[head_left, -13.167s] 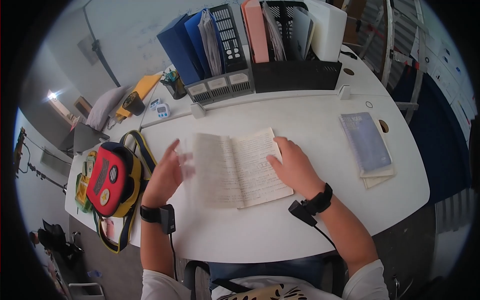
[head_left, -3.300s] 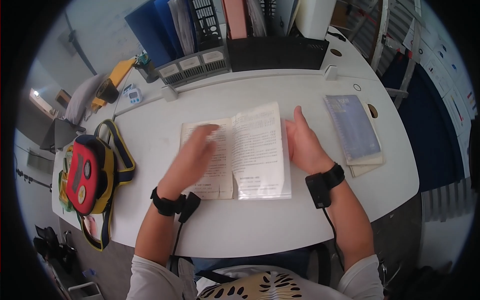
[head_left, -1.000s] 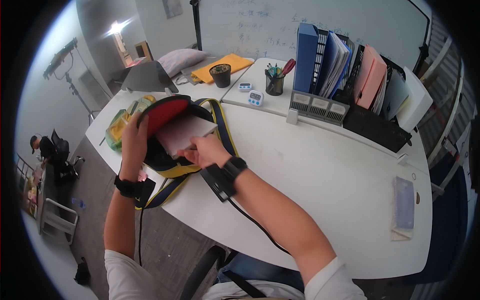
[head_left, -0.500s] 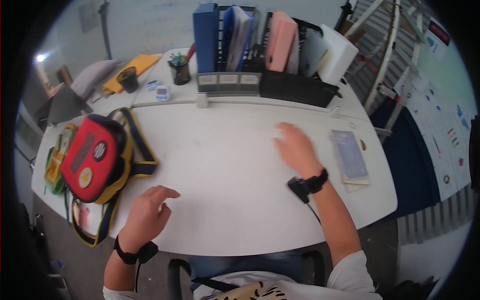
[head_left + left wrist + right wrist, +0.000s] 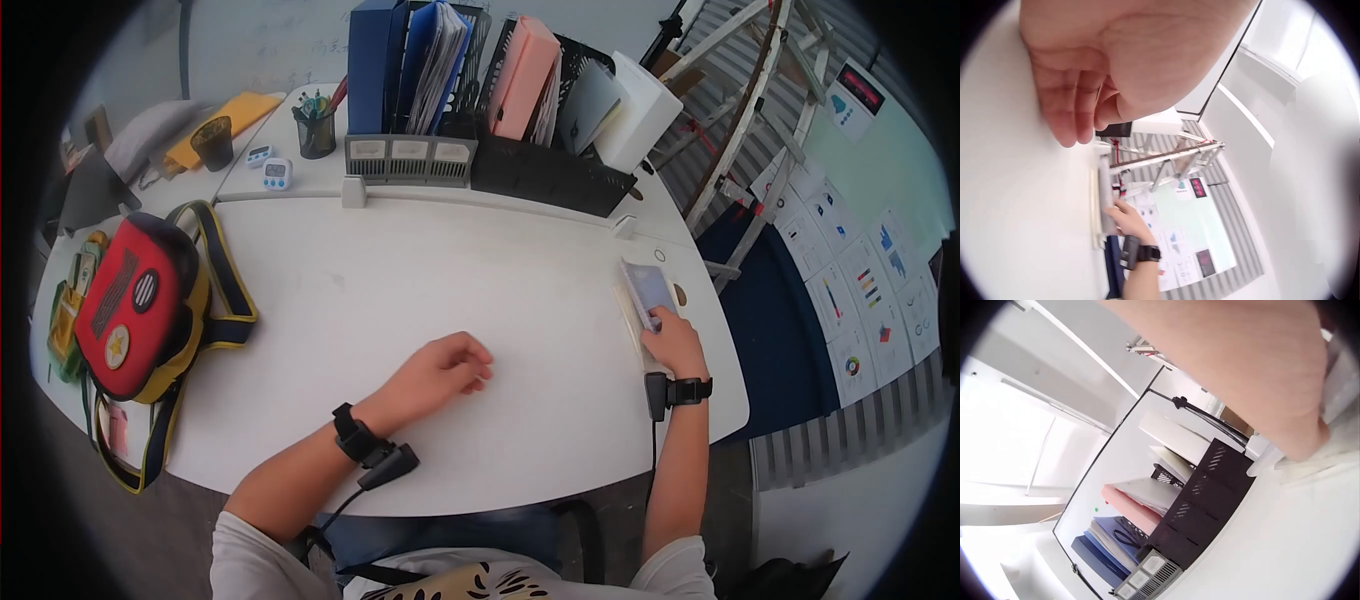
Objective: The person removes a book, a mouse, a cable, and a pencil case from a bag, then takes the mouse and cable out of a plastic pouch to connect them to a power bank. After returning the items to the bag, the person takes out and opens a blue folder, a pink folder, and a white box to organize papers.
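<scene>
In the head view, the right hand (image 5: 678, 345) grips the near part of a purple-blue book (image 5: 648, 284), thumb on its cover. A cream book (image 5: 632, 318) shows along its left side. The left wrist view shows the purple-blue book (image 5: 1105, 187) tilted up from the cream one, held by the right hand (image 5: 1134, 224). Over the middle of the table, the left hand (image 5: 430, 378) hangs with loosely bent fingers and nothing in them. Part of the held book (image 5: 1341, 378) appears blurred beside the right hand (image 5: 1272, 381) in the right wrist view.
A red, navy and yellow bag (image 5: 130, 300) lies at the table's left, beside a green and yellow item (image 5: 65, 315). Along the back stand file racks with folders (image 5: 410, 160), a pen holder (image 5: 316, 132) and a small white timer (image 5: 277, 174). A ladder (image 5: 745, 130) stands behind at right.
Both hands have left the bag, whose flap is now down. The right hand has moved right and taken hold of the purple-blue book; the left hand has moved right over the table.
</scene>
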Action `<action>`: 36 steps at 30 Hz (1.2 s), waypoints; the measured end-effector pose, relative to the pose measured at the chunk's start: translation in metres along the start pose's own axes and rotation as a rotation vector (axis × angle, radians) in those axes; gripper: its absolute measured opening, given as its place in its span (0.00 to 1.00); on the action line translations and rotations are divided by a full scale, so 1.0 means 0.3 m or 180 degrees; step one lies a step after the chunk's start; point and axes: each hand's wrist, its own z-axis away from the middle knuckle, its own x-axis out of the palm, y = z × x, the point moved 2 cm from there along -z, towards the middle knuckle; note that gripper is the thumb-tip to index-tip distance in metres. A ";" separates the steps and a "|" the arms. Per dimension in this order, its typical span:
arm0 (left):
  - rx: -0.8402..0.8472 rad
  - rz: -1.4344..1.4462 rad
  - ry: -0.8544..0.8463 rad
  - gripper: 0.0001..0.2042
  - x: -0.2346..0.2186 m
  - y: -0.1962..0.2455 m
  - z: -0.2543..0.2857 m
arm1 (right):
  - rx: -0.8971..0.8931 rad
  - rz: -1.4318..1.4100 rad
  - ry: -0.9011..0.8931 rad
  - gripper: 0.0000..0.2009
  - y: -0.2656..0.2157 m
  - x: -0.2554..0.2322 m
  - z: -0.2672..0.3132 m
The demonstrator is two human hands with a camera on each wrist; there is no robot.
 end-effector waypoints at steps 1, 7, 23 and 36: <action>-0.0076 0.0108 0.0175 0.09 -0.034 0.003 0.006 | 0.0113 -0.0097 0.0096 0.21 0.007 -0.009 0.000; -0.0196 0.1058 0.0811 0.14 -0.084 0.022 0.010 | -0.0220 -0.0430 0.0225 0.18 -0.187 0.013 0.047; -0.0056 0.1252 0.1255 0.17 -0.086 -0.003 0.001 | -0.1176 -0.1254 -0.0335 0.21 -0.580 0.140 0.142; -0.0020 0.1172 0.0901 0.13 -0.095 -0.018 -0.006 | -0.0429 -0.2583 0.0264 0.08 -0.592 0.085 0.154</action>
